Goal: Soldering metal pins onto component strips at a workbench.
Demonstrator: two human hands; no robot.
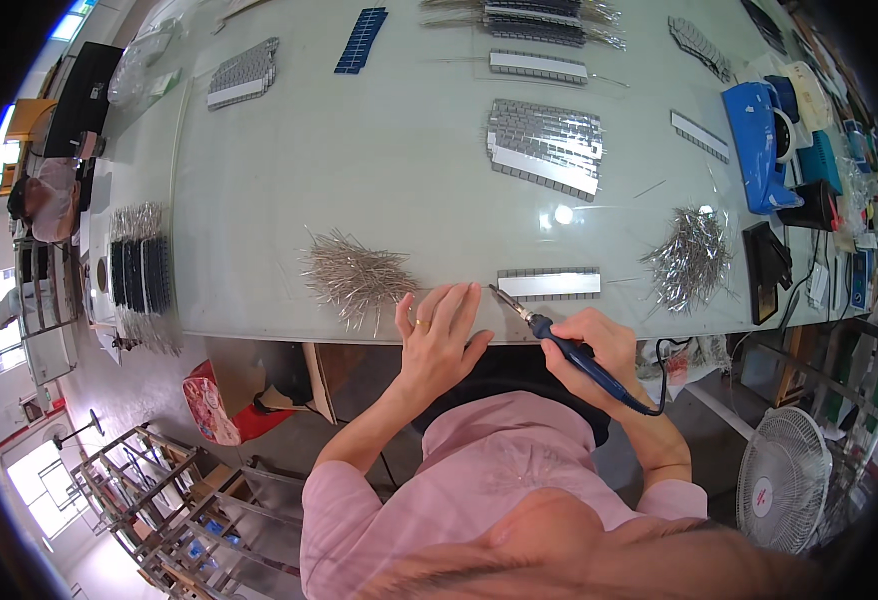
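Observation:
My right hand (599,345) grips a blue-handled soldering iron (559,342) like a pen, its tip pointing up-left at the near table edge. My left hand (439,330) lies flat on the table with fingers spread, fingertips next to the iron's tip, seemingly pressing a thin metal strip I cannot make out clearly. A narrow grey strip of small cells (549,284) lies just right of the tip. A loose pile of thin metal ribbons (357,276) sits just left of my left hand.
Another ribbon pile (691,257) lies to the right, beside a black stand (765,268) and a blue machine (756,145). More cell strips (545,148) and dark blue cells (361,40) lie farther back. A white fan (784,478) stands on the floor, lower right.

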